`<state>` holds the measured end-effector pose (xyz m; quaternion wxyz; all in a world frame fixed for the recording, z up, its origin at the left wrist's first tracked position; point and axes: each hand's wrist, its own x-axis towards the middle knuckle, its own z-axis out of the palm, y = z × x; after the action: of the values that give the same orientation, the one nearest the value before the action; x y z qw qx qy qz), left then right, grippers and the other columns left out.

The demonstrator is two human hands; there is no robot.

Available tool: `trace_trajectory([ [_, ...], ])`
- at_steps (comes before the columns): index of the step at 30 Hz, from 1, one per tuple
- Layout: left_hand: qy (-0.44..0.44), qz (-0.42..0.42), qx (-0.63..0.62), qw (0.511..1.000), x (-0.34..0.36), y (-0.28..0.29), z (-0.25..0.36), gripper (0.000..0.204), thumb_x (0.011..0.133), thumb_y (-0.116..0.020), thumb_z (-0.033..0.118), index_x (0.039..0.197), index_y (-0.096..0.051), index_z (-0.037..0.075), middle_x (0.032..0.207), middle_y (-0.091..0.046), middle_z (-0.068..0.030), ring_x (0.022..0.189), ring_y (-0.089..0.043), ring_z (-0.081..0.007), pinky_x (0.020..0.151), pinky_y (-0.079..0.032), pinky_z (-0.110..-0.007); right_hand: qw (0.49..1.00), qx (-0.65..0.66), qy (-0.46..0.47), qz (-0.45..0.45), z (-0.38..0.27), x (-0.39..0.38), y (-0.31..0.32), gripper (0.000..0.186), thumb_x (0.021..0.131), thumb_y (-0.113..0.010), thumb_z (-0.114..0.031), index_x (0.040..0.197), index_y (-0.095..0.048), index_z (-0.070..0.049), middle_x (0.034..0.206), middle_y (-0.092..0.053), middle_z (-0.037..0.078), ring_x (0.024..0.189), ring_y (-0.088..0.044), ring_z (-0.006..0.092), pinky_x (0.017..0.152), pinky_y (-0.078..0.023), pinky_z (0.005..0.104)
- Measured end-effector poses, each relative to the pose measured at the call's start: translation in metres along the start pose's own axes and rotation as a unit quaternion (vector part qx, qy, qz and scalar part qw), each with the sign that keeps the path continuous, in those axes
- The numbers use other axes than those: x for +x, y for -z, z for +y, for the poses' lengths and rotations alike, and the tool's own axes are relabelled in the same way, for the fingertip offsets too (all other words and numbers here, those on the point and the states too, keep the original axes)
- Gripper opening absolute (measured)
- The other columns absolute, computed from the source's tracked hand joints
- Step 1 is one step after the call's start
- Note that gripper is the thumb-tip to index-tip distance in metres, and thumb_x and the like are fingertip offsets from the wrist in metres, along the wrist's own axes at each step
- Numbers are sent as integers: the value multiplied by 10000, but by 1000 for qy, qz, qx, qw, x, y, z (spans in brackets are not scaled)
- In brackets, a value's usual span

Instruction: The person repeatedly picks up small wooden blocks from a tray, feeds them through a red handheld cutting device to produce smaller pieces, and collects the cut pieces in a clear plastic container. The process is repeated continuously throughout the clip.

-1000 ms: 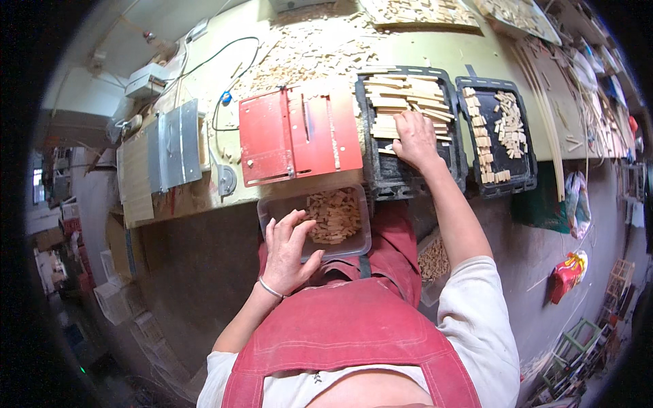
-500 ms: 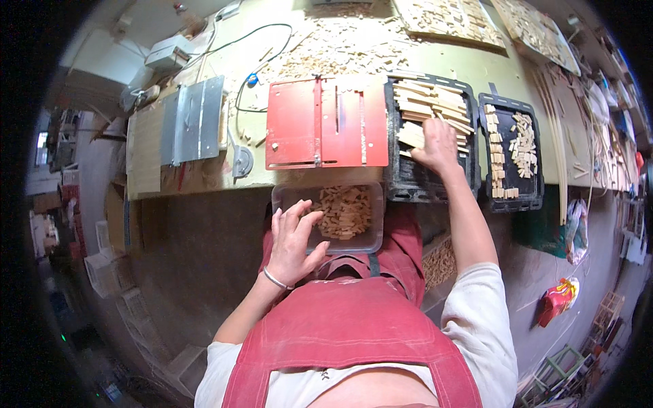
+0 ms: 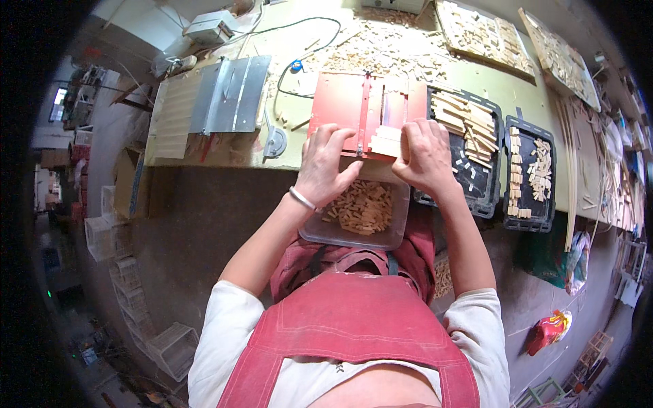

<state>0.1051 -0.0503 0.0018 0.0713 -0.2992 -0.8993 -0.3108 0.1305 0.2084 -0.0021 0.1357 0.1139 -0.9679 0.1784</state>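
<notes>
A red flat saw table with slots lies on the bench before me. My right hand is closed on several pale wooden strips, side by side on the red plate near its front right. At the plate's front left edge is my left hand, fingers spread and holding nothing. Beneath both hands, a clear plastic tub holds many small cut wood pieces. To the right, a black crate contains longer wooden strips and a few short bits.
Right of the crate, a smaller black tray carries short wood blocks. A grey metal plate sits at left, beside a protractor-like tool. Wood scraps cover the bench's back, and a cable curves across it.
My right hand has moved left from the black crate to the red plate, bringing wooden strips. My left hand has risen from over the tub to the plate's front edge. The view has shifted.
</notes>
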Motion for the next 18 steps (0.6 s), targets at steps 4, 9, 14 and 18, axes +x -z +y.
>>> trace_trajectory([
  [4, 16, -42, 10, 999, 17, -14, -5, 639, 824, -861, 266, 1380, -605, 81, 1306, -575, -163, 1284, -561, -370, 1094, -447, -496, 999, 5, -7, -45, -5, 5, -2, 537, 746, -755, -236, 1235, -634, -50, 1225, -612, 170, 1238, -580, 358, 1121, -419, 462],
  [9, 4, -69, 17, 998, 25, -19, -11, 666, 808, -867, 289, 1383, -588, 102, 1274, -568, -158, 1233, -570, -365, 1055, -453, -497, 908, 367, -180, 95, 1, -6, -17, 608, 886, -704, -252, 1410, -587, 33, 1331, -593, 136, 1241, -560, 238, 1105, -441, 375],
  [14, 6, -87, 19, 996, 34, -21, -12, 677, 800, -857, 298, 1394, -584, 120, 1239, -564, -145, 1197, -581, -354, 1010, -471, -492, 762, 570, -228, 205, -25, 3, -45, 621, 1010, -576, -209, 1542, -461, 90, 1475, -546, 188, 1338, -523, 232, 1198, -384, 383],
  [18, -8, -83, 10, 996, 43, -24, -16, 588, 797, -836, 290, 1328, -644, 127, 1171, -587, -145, 1154, -596, -360, 974, -489, -498, 740, 609, -218, 182, -34, 6, -52, 613, 1049, -520, -216, 1568, -424, 96, 1570, -502, 227, 1473, -470, 265, 1259, -332, 379],
])
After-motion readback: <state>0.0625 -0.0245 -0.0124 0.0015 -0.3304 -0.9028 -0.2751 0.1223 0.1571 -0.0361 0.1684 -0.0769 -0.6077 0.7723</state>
